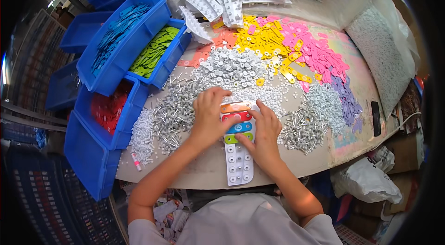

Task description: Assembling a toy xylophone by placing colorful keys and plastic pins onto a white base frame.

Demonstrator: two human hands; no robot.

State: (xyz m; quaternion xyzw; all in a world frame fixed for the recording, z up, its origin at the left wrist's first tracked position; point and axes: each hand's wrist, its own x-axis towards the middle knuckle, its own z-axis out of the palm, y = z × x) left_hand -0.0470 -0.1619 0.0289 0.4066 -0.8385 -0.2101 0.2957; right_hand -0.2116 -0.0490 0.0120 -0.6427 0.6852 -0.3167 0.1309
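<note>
A long white plastic board (239,164) lies on the table in front of me, with paired round sockets and small metal pins showing on its near half. Across its far half sit flat plastic bars: orange (237,107), red (228,117), blue (239,127) and green (233,139). My left hand (207,111) is at the board's left side, fingers apart, thumb reaching onto the red bar. Along the right edge, my right hand (266,131) grips the board, its thumb over the green bar. The undersides of both hands are hidden.
Loose metal rivets (174,113), white washers (229,66), and yellow (262,36) and pink bars (313,50) cover the table. Blue bins (99,161) stand left. More white boards (229,1) lie at the back. A dark phone-like object (376,119) and filled bag (382,45) are right.
</note>
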